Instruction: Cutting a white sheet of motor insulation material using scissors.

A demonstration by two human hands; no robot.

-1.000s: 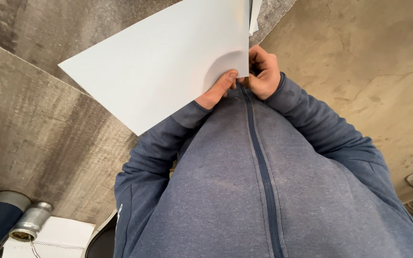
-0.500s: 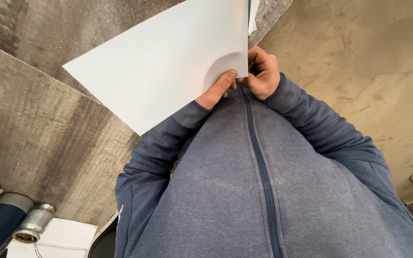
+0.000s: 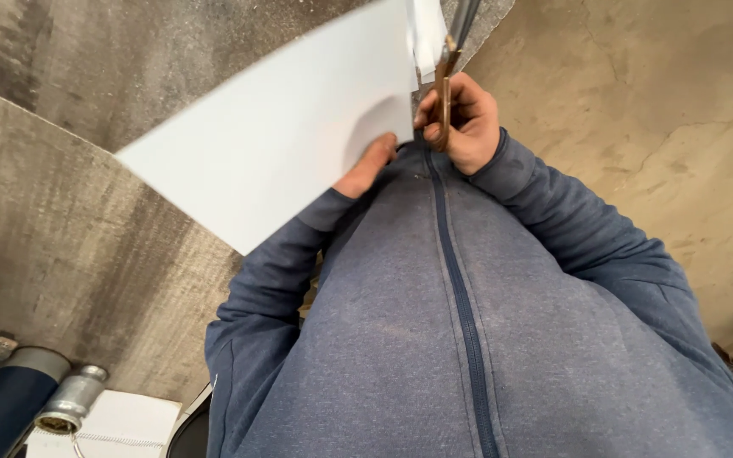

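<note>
**Scissors biting into a white sheet, held close to the chest**

Nearest the camera is the blue zip-up hoodie [image 3: 468, 339], filling the lower frame, both sleeves bent up toward the middle. Just above the zip, the white sheet of paper [image 3: 290, 144] is held out in the air over the floor [image 3: 655, 110], plain and blank, flat and stiff-looking, a little blurred at its edges. Its long axis slants from the lower left up to the upper right, with one corner pointing left.

The left hand [image 3: 366, 165] sits under the sheet's near edge, thumb showing on the near side and pressed to the paper; the fingers are hidden behind it, their shadow showing through, so a closed pinch on the sheet. The right hand [image 3: 464, 119] is curled tight around the handles of the scissors [image 3: 447, 72], fingers wrapped through the loops. The scissors point up and away from the body, nearly upright in the frame, blades meeting the sheet's right edge, with a narrow strip of paper just beside them.

Further off, bottom left, a spiral notebook [image 3: 120, 420] and a grey metal pipe fitting [image 3: 69, 407] lie on the floor.
</note>
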